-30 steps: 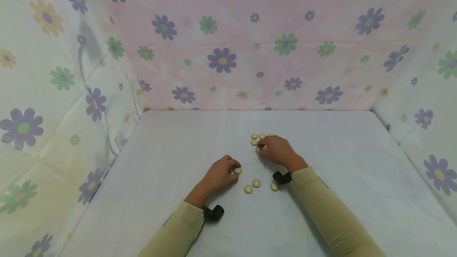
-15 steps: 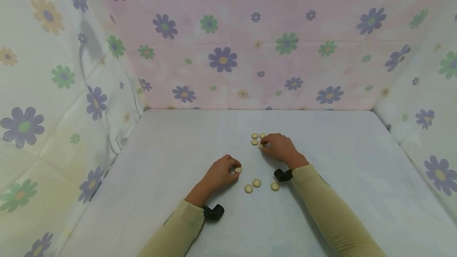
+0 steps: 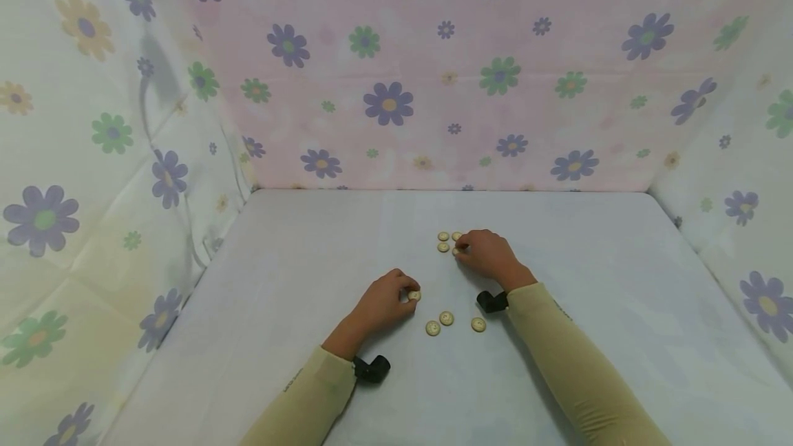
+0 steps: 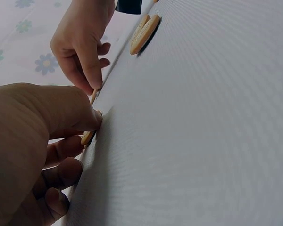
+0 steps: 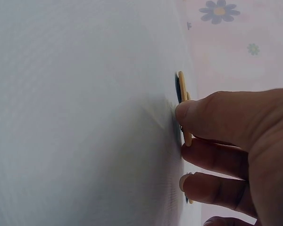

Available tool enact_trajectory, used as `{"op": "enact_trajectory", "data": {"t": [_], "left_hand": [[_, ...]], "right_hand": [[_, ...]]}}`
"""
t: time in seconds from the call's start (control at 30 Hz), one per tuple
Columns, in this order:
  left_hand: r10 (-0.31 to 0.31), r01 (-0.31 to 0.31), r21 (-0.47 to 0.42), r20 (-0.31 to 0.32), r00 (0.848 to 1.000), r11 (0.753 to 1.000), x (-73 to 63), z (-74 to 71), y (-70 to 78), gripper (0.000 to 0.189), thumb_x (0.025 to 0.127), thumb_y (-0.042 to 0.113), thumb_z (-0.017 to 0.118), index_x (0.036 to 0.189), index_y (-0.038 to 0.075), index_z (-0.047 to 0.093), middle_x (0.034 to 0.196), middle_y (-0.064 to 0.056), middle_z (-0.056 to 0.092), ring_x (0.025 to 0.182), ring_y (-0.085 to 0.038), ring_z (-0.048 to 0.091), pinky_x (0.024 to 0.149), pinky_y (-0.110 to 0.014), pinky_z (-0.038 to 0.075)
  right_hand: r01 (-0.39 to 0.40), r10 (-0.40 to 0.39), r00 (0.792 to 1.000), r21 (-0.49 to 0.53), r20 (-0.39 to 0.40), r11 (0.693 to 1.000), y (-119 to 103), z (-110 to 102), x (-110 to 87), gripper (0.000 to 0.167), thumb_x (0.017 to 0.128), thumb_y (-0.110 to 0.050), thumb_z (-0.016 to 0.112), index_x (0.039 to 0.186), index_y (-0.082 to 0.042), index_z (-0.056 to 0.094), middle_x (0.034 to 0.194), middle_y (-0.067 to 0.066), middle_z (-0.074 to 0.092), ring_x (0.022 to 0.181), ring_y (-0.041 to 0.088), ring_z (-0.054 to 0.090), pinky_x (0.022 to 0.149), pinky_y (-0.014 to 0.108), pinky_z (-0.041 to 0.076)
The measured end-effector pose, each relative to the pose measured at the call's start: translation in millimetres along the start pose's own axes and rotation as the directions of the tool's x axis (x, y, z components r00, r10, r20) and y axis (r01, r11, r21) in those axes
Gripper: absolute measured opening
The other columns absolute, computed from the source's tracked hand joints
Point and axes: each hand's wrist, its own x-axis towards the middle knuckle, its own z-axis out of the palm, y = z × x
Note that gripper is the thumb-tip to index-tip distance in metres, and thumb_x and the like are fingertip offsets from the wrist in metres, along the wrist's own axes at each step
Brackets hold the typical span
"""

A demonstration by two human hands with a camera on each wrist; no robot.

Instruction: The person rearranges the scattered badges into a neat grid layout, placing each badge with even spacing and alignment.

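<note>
My left hand (image 3: 383, 303) pinches a small round wooden disc (image 3: 414, 295) between thumb and fingers, low over the white tabletop. Farther back, my right hand (image 3: 491, 255) holds another wooden disc (image 3: 456, 252) by its edge, beside a small group of discs. Of that group, one disc (image 3: 443, 236) lies at the far left, one (image 3: 442, 248) just in front of it, and one (image 3: 456, 236) is partly behind my fingers. In the right wrist view the thumb lies over the held disc (image 5: 187, 135), close to the cloth.
Nearer me on the white table (image 3: 297, 253) lie three loose discs: two close together, one disc (image 3: 433, 327) beside another (image 3: 447, 318), and a third disc (image 3: 478, 324) below the right wrist. Flowered cloth walls (image 3: 421, 115) stand at the back and both sides.
My right hand has shifted slightly right and back with its disc, away from the front left disc of the group. My left hand keeps its place and its disc.
</note>
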Motion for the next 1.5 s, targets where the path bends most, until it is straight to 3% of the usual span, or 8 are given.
{"op": "enact_trajectory", "data": {"t": [0.3,1.0,1.5], "left_hand": [[-0.011,0.011,0.003,0.004,1.000,1.000,-0.1,1.8,1.6,0.020,0.086,0.020,0.068,0.104,0.013,0.071,0.100,0.001,0.061,0.087,-0.011,0.057,0.078,-0.031,0.048],[0.006,-0.006,0.009,-0.021,1.000,1.000,-0.7,3.3,3.5,0.018,0.085,0.016,0.067,0.103,0.013,0.072,0.098,0.001,0.061,0.084,-0.011,0.057,0.077,-0.030,0.049],[-0.015,0.015,0.015,-0.013,1.000,1.000,-0.5,2.6,0.2,0.020,0.085,0.018,0.066,0.105,0.014,0.071,0.099,0.002,0.061,0.085,-0.011,0.056,0.077,-0.031,0.048]], "right_hand": [[0.008,-0.008,1.000,-0.025,-0.010,1.000,3,2,2.7,0.026,0.092,-0.031,0.065,0.111,-0.014,0.071,0.109,0.002,0.068,0.106,0.025,0.063,0.089,0.045,0.050],[-0.064,0.063,0.998,0.012,0.009,0.998,-1,-3,1.1,0.028,0.092,-0.032,0.064,0.112,-0.015,0.070,0.113,0.003,0.067,0.105,0.024,0.063,0.087,0.044,0.050],[-0.009,0.009,1.000,0.000,-0.001,1.000,-3,-7,-12.6,0.024,0.091,-0.029,0.065,0.111,-0.018,0.071,0.113,0.002,0.067,0.106,0.025,0.063,0.087,0.045,0.050]]}}
